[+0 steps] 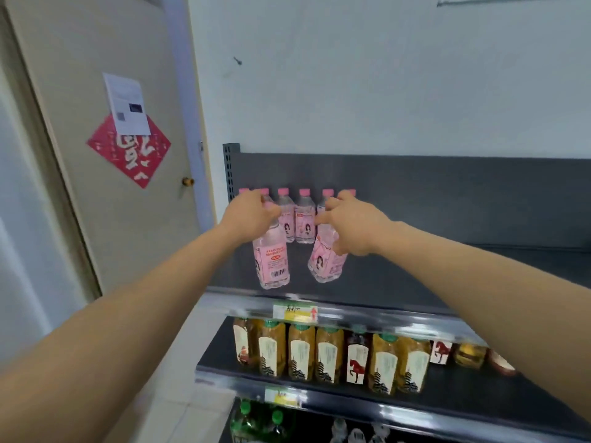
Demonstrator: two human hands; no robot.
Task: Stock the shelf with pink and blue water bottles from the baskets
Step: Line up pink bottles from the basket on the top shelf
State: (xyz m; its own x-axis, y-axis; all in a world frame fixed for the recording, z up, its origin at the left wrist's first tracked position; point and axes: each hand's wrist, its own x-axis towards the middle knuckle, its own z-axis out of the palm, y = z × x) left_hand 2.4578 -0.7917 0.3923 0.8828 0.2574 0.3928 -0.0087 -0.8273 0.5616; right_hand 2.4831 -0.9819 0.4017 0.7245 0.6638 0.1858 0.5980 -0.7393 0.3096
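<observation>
While both your arms reach out straight to the top shelf, you hold two pink water bottles, one per hand. Left hand: fingers curled over the neck of the left pink bottle, upright, barcode facing you. Right hand: fingers wrapped round the shoulder of the right pink bottle, tilted, portrait label showing. Both sit at the shelf's front-left. Back row: six pink caps counted. Label text is too blurred to read. Shelf below: amber tea bottles with pagoda labels, and two red-horse bottles.
</observation>
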